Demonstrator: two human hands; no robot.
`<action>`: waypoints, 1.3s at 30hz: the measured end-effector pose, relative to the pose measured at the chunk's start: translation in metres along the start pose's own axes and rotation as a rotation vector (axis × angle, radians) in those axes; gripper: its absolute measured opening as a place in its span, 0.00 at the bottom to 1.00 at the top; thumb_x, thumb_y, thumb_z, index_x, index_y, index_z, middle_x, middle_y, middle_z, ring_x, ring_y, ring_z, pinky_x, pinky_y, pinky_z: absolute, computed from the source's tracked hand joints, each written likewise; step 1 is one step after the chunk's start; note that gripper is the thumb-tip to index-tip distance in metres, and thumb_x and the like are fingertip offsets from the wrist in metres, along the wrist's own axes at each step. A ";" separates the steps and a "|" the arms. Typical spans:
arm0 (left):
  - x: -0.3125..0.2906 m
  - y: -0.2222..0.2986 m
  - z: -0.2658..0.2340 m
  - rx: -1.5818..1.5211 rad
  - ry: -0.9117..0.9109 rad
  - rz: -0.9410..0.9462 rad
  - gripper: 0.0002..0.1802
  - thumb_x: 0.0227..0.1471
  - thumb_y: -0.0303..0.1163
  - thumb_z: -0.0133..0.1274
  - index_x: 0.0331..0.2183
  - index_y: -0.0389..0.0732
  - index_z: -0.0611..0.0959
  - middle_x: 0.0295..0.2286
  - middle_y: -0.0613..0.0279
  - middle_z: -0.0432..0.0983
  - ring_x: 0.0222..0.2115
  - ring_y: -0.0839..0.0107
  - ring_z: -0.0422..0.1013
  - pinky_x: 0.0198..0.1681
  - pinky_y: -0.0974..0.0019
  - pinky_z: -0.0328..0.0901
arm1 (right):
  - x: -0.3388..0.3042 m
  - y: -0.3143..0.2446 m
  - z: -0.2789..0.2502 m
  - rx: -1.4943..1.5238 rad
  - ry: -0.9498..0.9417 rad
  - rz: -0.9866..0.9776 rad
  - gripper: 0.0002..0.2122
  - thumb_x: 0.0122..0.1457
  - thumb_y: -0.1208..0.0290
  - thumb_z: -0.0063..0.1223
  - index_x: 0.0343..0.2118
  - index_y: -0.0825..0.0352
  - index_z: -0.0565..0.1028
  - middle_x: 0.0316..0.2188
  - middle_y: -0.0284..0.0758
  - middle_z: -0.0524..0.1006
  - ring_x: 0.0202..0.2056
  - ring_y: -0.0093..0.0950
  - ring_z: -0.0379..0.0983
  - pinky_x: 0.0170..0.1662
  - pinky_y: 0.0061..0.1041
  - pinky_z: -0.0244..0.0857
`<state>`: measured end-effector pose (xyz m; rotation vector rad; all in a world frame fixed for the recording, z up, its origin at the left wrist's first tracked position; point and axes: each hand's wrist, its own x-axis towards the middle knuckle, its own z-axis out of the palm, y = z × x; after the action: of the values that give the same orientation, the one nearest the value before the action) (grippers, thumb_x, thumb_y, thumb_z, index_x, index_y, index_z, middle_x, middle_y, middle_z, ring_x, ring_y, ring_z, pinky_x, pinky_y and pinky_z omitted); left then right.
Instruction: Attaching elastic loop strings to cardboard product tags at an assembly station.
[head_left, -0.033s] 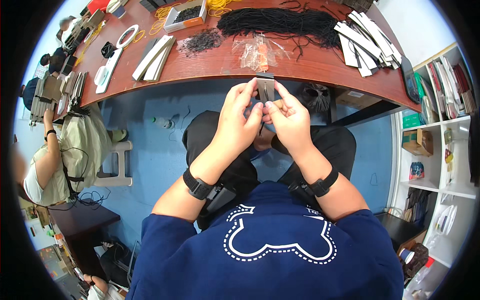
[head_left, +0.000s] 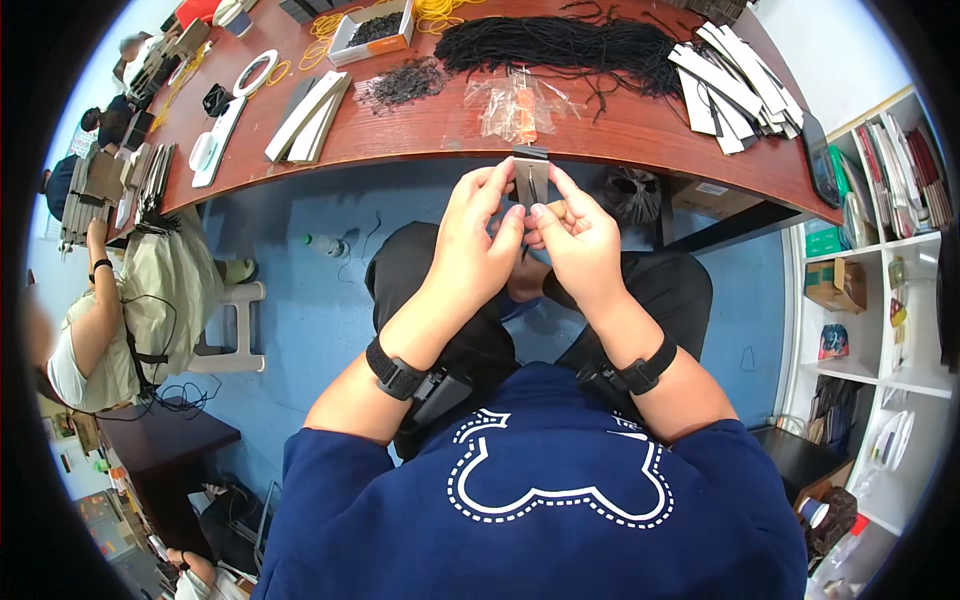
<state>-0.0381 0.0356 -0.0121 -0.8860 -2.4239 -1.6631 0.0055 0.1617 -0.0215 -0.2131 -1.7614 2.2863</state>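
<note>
In front of the table's near edge, my left hand [head_left: 470, 232] and my right hand [head_left: 580, 238] hold a narrow grey-brown card strip [head_left: 532, 172] upright between them. A thin black cord [head_left: 533, 188] runs down the strip's face. Both thumbs press near the strip's lower part, and the fingers brace its sides. A dark band [head_left: 531, 152] shows at the far end of the strip, close to the table edge. The curled fingers hide the strip's lower end and part of the cord.
On the red-brown table [head_left: 420, 130] lie a crumpled clear bag [head_left: 505, 108], a heap of black cords [head_left: 560, 45], white strips [head_left: 735, 85] and more strips [head_left: 308, 118]. A box of small black parts [head_left: 372, 32] stands behind. Another person sits left; shelves [head_left: 870, 250] stand right.
</note>
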 end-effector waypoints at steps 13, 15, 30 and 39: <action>0.000 0.004 -0.003 0.071 0.048 0.014 0.24 0.47 0.19 0.48 0.49 0.36 0.70 0.40 0.55 0.68 0.41 0.69 0.67 0.43 0.70 0.64 | -0.003 -0.002 -0.001 -0.035 -0.030 0.039 0.20 0.55 0.79 0.48 0.53 0.71 0.63 0.25 0.33 0.75 0.24 0.16 0.70 0.29 0.15 0.67; -0.002 0.006 -0.004 0.140 0.063 0.046 0.24 0.46 0.19 0.49 0.48 0.36 0.71 0.39 0.55 0.69 0.40 0.68 0.68 0.43 0.70 0.64 | -0.004 -0.004 0.000 -0.031 -0.030 0.045 0.21 0.55 0.79 0.48 0.53 0.71 0.63 0.25 0.33 0.75 0.24 0.16 0.70 0.29 0.15 0.67; 0.018 0.003 -0.006 -0.062 0.044 -0.078 0.08 0.45 0.20 0.53 0.33 0.35 0.76 0.29 0.61 0.74 0.29 0.75 0.71 0.32 0.73 0.66 | -0.007 -0.011 0.000 0.044 0.017 0.066 0.09 0.56 0.77 0.48 0.39 0.72 0.69 0.23 0.33 0.73 0.23 0.19 0.70 0.28 0.16 0.67; 0.005 0.008 -0.016 0.232 0.010 0.423 0.11 0.36 0.17 0.55 0.29 0.38 0.80 0.28 0.56 0.75 0.30 0.64 0.73 0.33 0.68 0.67 | -0.007 -0.021 -0.012 0.074 -0.118 0.265 0.09 0.58 0.68 0.47 0.25 0.67 0.71 0.19 0.28 0.70 0.18 0.15 0.65 0.22 0.13 0.60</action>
<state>-0.0421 0.0258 0.0032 -1.2355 -2.1637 -1.2093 0.0173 0.1763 -0.0047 -0.3214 -1.7942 2.5932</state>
